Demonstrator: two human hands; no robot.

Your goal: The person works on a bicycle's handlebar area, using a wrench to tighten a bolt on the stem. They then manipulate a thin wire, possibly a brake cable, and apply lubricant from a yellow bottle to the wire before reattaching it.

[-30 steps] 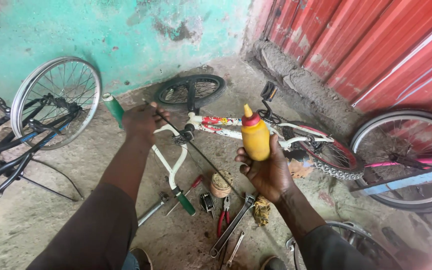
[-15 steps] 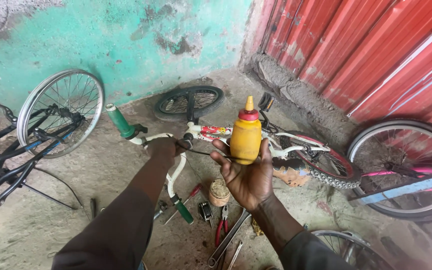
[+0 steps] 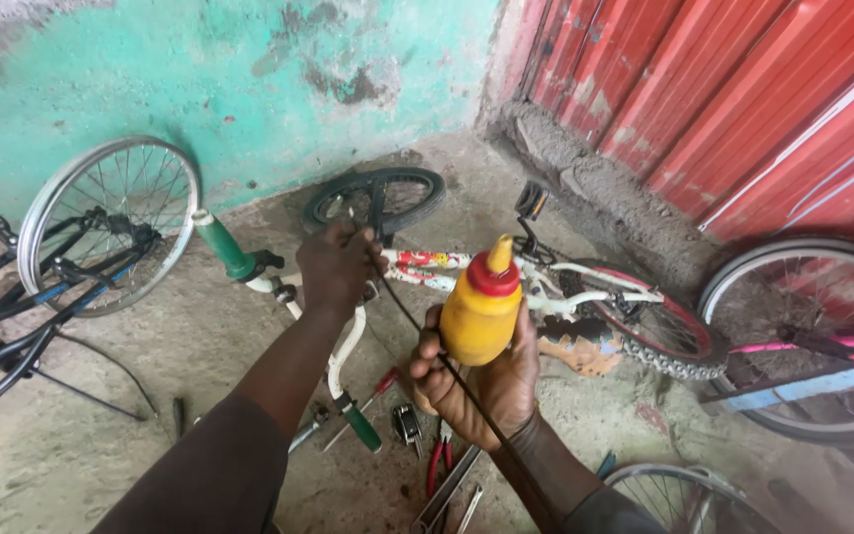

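From the head camera, our right hand (image 3: 481,381) is wrapped around a yellow squeeze bottle (image 3: 479,309) with a red cap, upright above the tools on the ground. It looks light, soft-walled and possibly oily, so we judge mid-body the safest hold. Our left hand (image 3: 340,269) clenches the small bicycle's handlebar stem (image 3: 353,336), near the black cable (image 3: 447,371).

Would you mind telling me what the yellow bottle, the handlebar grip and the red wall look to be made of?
Bottle: likely soft plastic, matte yellow with a red cap and a molded nozzle. Grip: probably rubber or plastic, dull green, smooth tube shape. Red wall: seemingly painted corrugated sheet metal, judging by its regular ridges and slight sheen.
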